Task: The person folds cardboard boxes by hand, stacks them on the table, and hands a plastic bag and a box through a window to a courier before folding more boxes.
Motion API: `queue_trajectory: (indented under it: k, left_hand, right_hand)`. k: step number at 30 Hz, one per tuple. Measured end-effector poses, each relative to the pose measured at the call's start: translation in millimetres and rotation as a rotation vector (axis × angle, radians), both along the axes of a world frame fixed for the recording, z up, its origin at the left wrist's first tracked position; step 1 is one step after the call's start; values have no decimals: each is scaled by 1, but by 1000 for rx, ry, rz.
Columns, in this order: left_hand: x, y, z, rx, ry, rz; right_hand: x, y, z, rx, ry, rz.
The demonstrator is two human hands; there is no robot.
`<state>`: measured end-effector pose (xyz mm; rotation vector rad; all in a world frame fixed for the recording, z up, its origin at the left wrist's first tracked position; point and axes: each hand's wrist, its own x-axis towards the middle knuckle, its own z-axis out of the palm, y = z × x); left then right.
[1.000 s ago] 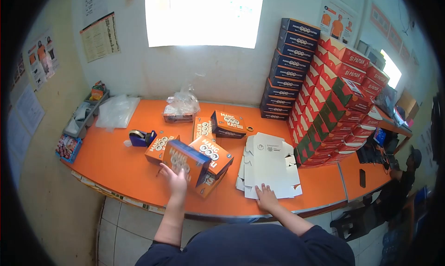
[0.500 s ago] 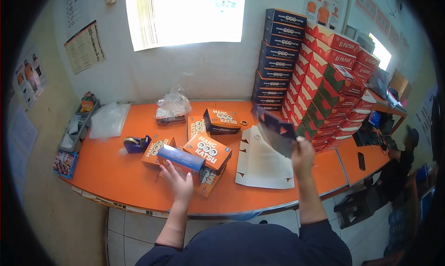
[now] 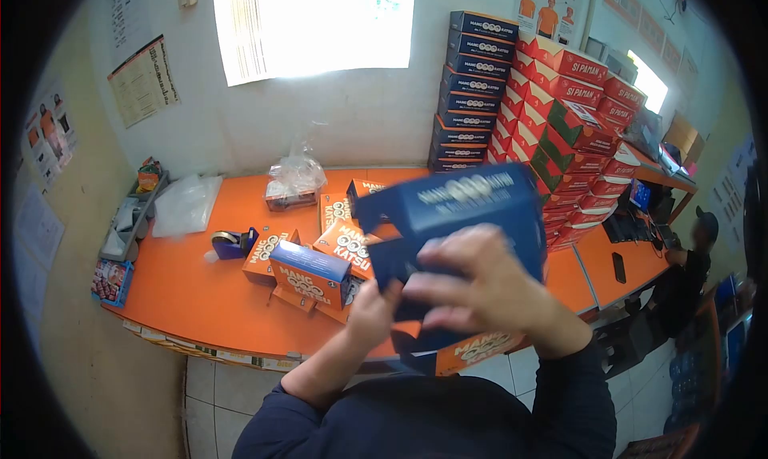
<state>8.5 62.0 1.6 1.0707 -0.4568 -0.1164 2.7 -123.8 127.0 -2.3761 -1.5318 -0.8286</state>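
- While the left hand (image 3: 372, 311) pinches a flap at the near left edge of the dark blue carton (image 3: 468, 199), the right hand (image 3: 480, 287) lies across its face, fingers spread and slightly bent, not closed around it.
- Carton located above the near edge of the orange table (image 3: 200, 299), in front of the person's torso; flaps open, an orange printed panel (image 3: 480, 351) showing at its lower edge (motion blur noted on carton and right hand, so exact fingertip contact cannot be told).
- Left of the carton, a blue-topped box (image 3: 310, 275) rests among orange-faced boxes (image 3: 348, 243) bearing the same brand.
- Tape dispenser (image 3: 234, 243) stands farther left, near those boxes.
- Clear plastic bag (image 3: 296, 171) observed on a box toward the wall.
- Dark box stack (image 3: 476, 83) stands beside the red box stack (image 3: 576, 67), beyond the carton.
- Another person (image 3: 692, 271), wearing a dark cap, is at far right.
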Motion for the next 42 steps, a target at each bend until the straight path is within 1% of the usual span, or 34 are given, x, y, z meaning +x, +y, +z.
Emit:
queue_trajectory:
  k: [1, 2, 3, 5, 6, 9, 10, 11, 13, 14, 15, 16, 19, 20, 23, 24, 25, 27, 28, 31, 32, 35, 36, 39, 40, 42]
  left_hand:
    - [4, 3, 7, -132, 77, 48]
    - [7, 9, 15, -253, 175, 17]
    - [8, 12, 21, -373, 274, -16]
    - [8, 10, 25, -436, 261, 56]
    - [9, 9, 26, -466, 253, 91]
    - [6, 10, 29, -501, 37, 117]
    - [3, 11, 28, -478, -64, 55]
    - [2, 8, 22, -420, -105, 93]
    - [-1, -5, 8, -298, -189, 172]
    - [-6, -14, 10, -267, -210, 288]
    - [-10, -15, 15, -260, -210, 304]
    - [-13, -15, 20, -250, -209, 319]
    - [-12, -8, 28, -251, -209, 322]
    - [-14, -7, 35, -264, -196, 321]
    - [-17, -18, 43, -365, -140, 300]
    - [-17, -23, 44, -381, -131, 299]
    - [-16, -28, 46, -396, -123, 295]
    - [-9, -37, 37, -185, -211, 448]
    - [-8, -41, 31, -77, -249, 522]
    - [-11, -62, 25, 174, -297, 722]
    - [-8, -65, 22, 217, -263, 791]
    - [-3, -58, 37, 73, -249, 669]
    - [-3, -60, 46, 63, -284, 627]
    - [6, -87, 40, 44, -217, 600]
    - [10, -91, 25, 10, -161, 544]
    - [9, -94, 29, 48, -194, 584]
  right_hand:
    - [-4, 5, -10, -113, 80, 107]
    - [-7, 11, -19, -141, 71, 138]
    - [-6, 13, -25, -143, 0, 114]
    - [-2, 13, -36, -142, -140, 60]
    - [4, 10, -36, -50, -193, 125]
    - [-4, -2, -43, 445, 205, 290]
    - [-10, -1, -43, 781, 421, 365]
    - [-12, 11, -46, 1170, 607, 507]
    - [-5, 14, -41, 1010, 412, 250]
    - [0, 14, -38, 900, 401, 258]
    - [4, 13, -37, 794, 388, 266]
    - [9, 6, -45, 755, 436, 281]
    - [21, -18, -40, 505, 558, 480]
    - [25, -26, -39, 365, 598, 518]
    - [20, -30, -36, 285, 434, 410]
    - [22, -29, -39, 312, 325, 419]
    - [23, -27, -46, 508, 364, 440]
    - [22, -20, -58, 901, 442, 472]
    - [21, -21, -56, 993, 467, 447]
    - [36, -34, -46, 634, 431, 347]
    - [44, -38, -51, 599, 456, 365]
    - [57, -64, -50, 489, 456, 465]
    - [57, -66, -50, 506, 438, 459]
    - [50, -55, -55, 594, 250, 251]
    - [51, -52, -59, 588, 274, 217]
    - [60, -55, -65, 583, 321, 260]
